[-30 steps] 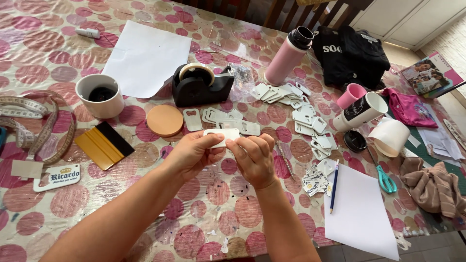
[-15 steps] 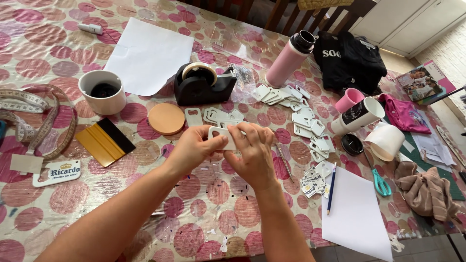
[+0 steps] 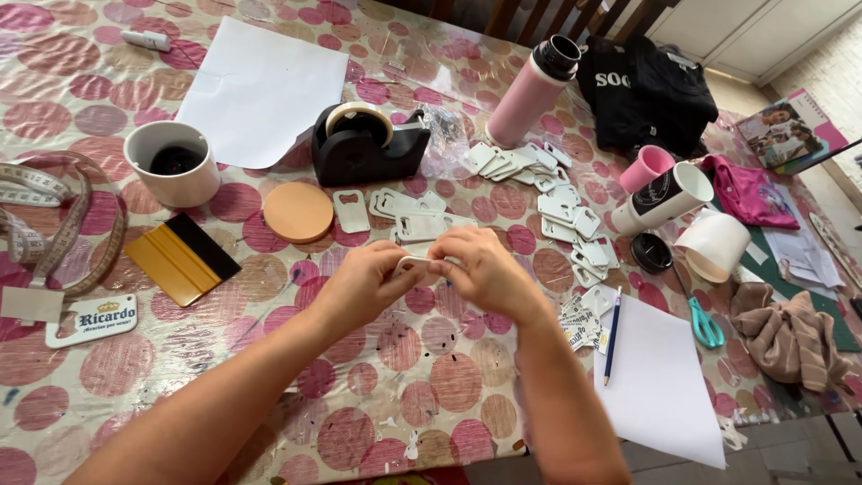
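Pink-dotted oilcloth covers the table (image 3: 377,395) where both hands meet over its middle. Left hand (image 3: 364,286) and right hand (image 3: 485,269) pinch one small white tag (image 3: 415,263) between fingertips, seemingly peeling or pressing its face, a job that calls for steady thumbs. More white tags (image 3: 539,193) lie just beyond, near the tape dispenser (image 3: 364,142) and orange coaster (image 3: 298,212).

Fingers hide most of the white tag (image 3: 415,263).
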